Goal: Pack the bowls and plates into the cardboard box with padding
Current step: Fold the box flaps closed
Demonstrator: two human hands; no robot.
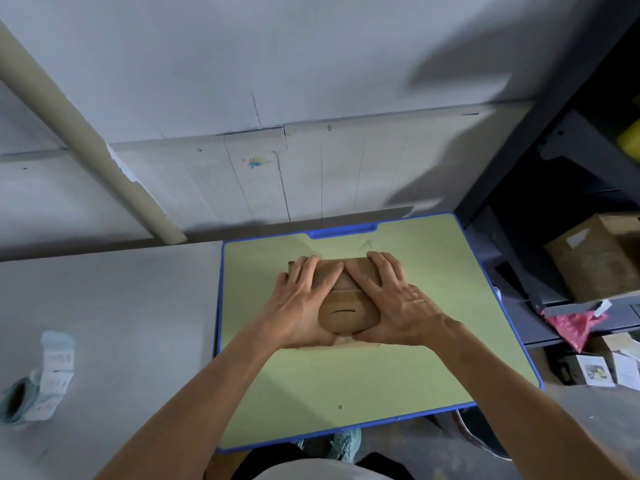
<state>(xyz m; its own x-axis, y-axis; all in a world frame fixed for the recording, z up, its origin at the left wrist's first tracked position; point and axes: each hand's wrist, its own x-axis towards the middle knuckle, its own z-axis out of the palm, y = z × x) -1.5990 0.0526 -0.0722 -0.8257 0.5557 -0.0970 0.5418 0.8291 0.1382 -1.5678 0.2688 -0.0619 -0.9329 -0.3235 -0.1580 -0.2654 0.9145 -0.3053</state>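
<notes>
Cardboard box (346,315): small, brown, matte. It sits just beyond the middle of the bench, with its top flaps folded shut. The near flap has a rounded edge and a short dark slot line.
Left hand (298,303): lies flat on the left half of the lid. Its fingers (304,270) are straight and spread wide, and the thumb runs along the near edge.
Right hand (398,299): mirrors the left hand on the right half. The index fingers nearly meet over the centre seam, and the thumbs come close together at the near edge.
Bowls, plates, padding: none in view. I cannot tell whether they are inside the closed box.
Step in hand: probably pressing the flaps down to close the box, which would put the packing near its end.
Next move: likely keeping even downward pressure until the rounded flap seats. Thin board can buckle if pushed hard over crockery.
Bench (346,375): smooth pale-green top with a blue plastic rim and rounded corners. A tiny speck lies near the front.
Wall (311,64): grey, scuffed, with a cracked ledge.
Pipe (86,133): beige, running slantwise down the wall to the left.
Sock (52,372): pale blue with a paper label, lying on the floor to the left.
Shelf unit (571,150): dark metal, on the right. It holds a carton (595,258) and a pink bag (575,323).
</notes>
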